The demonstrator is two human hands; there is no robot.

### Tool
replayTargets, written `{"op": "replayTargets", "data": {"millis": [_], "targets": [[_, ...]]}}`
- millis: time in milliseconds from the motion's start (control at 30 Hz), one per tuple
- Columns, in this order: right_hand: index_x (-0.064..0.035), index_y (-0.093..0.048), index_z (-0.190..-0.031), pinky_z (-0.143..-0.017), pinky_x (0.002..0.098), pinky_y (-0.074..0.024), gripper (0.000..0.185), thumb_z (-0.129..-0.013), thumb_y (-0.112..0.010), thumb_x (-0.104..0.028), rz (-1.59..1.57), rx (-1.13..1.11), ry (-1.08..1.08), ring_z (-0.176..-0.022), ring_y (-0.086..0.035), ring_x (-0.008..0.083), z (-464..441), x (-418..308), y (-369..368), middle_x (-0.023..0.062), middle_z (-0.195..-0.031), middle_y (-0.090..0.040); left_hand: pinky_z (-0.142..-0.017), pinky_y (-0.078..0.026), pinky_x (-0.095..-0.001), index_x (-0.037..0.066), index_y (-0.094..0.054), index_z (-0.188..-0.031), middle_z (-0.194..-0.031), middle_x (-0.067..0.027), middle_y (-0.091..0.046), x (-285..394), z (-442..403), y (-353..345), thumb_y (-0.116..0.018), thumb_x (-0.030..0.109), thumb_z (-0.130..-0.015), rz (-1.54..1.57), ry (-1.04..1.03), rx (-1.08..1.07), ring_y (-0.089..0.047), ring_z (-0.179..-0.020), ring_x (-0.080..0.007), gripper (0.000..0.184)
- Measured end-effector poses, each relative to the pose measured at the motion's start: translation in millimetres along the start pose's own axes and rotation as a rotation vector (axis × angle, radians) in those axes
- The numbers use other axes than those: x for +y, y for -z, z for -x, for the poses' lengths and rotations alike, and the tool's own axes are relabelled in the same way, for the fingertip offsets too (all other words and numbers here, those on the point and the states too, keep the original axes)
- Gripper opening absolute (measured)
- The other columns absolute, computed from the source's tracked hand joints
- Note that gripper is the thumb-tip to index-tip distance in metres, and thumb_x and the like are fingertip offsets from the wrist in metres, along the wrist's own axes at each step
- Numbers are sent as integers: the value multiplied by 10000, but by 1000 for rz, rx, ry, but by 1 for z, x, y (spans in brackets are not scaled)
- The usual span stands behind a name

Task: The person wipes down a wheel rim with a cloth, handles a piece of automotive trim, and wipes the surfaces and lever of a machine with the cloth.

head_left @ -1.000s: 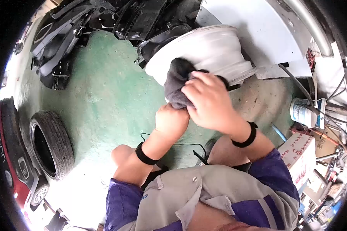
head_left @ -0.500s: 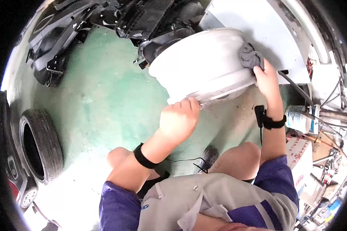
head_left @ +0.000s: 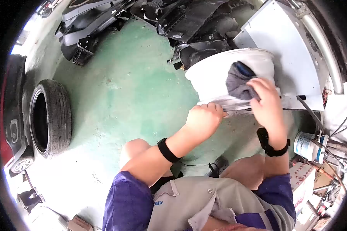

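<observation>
A white wheel rim is tilted in front of me, its near edge toward my body. My left hand is closed around that near edge, knuckles up. In my right hand is a bunched dark grey cloth, lying against the barrel of the rim. The fingers of the right hand are bent over the cloth and slightly blurred. The far side of the rim and my left fingertips are hidden.
A tyre stands upright on the green floor at left, near a parked car. Black plastic car parts lie at the back. A pale metal cabinet is behind the rim. At right are a white bucket and boxes.
My right hand has brought the cloth from the rim's right end leftward across its barrel. My left hand keeps its hold on the edge. The whole view has shifted, with the scene sitting further right.
</observation>
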State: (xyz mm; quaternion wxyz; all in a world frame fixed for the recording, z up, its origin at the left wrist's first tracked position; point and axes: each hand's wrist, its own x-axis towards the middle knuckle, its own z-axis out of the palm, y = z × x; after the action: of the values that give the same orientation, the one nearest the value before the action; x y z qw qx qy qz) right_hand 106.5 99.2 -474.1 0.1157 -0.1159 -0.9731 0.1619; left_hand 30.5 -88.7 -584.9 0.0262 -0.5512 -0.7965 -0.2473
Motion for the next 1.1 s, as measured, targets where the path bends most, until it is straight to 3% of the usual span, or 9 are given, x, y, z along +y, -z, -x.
{"op": "replayTargets", "data": {"millis": [167, 267, 367, 500, 600, 700, 833, 1033, 1100], "targets": [[-53, -581, -1251, -924, 432, -479, 400, -856, -524, -79, 82, 67, -423, -1066, -604, 403, 16, 88, 15, 232, -1165, -627, -486, -484, -359, 81, -531, -783, -655, -60, -569, -1, 4, -2, -609, 285, -918, -2, 25, -58, -616, -569, -233, 256], [-74, -546, -1304, -923, 452, -481, 447, -857, -530, -75, 264, 40, -563, -1077, -598, 402, 6, 60, 10, 215, -1184, -626, -489, -487, -365, 77, -533, -788, -657, -67, -582, -3, 1, -4, -607, 253, -915, 36, 4, -66, -620, -561, -239, 230], [-111, -580, -1273, -830, 473, -507, 475, -799, -606, -93, 501, 130, -187, -1009, -589, 370, -1, 0, -15, 156, -1092, -621, -493, -494, -371, 80, -548, -788, -661, -70, -593, -3, 2, 0, -613, 226, -901, 46, 3, -66, -622, -556, -239, 196], [-125, -701, -1044, -797, 398, -507, 336, -720, -629, -69, 223, -102, 183, -950, -585, 285, -10, -54, -70, 51, -979, -620, -490, -498, -375, 92, -570, -776, -655, -67, -594, -17, 11, -15, -639, 209, -871, 117, -44, 51, -618, -546, -242, 166], [-123, -711, -959, -793, 390, -506, 256, -724, -622, -69, 191, -281, 160, -969, -580, 274, -25, -51, -83, 27, -972, -627, -481, -496, -370, 97, -570, -763, -644, -61, -587, -26, 13, -19, -664, 231, -859, 183, -50, 89, -616, -543, -246, 189], [-118, -707, -972, -805, 399, -505, 275, -717, -625, -58, 182, -239, 213, -981, -580, 282, -23, -47, -70, 37, -996, -633, -474, -492, -366, 94, -559, -760, -636, -59, -581, -23, 13, -11, -675, 273, -862, 160, 5, 51, -615, -547, -254, 236], [-63, -675, -1071, -941, 416, -471, 458, -671, -536, 112, 158, -135, 42, -1069, -555, 342, -15, -29, -23, 105, -1157, -620, -469, -485, -373, 90, -539, -764, -631, -70, -576, -22, 12, -7, -666, 311, -879, 188, 43, 24, -612, -548, -271, 280], [-33, -653, -1148, -972, 363, -462, 493, -708, -481, 106, 85, 88, -202, -1113, -600, 342, -2, 75, 7, 176, -1174, -649, -465, -483, -380, 84, -532, -764, -627, -83, -578, -23, 12, -12, -637, 303, -900, 200, 14, 24, -609, -537, -280, 279], [-5, -634, -1174, -936, 304, -465, 456, -760, -493, 127, -60, 67, -493, -1010, -648, 228, -3, 106, 10, 149, -1069, -692, -466, -487, -378, 79, -536, -767, -628, -85, -582, -21, 12, -10, -625, 299, -909, 187, 11, 11, -614, -543, -277, 277]]}}
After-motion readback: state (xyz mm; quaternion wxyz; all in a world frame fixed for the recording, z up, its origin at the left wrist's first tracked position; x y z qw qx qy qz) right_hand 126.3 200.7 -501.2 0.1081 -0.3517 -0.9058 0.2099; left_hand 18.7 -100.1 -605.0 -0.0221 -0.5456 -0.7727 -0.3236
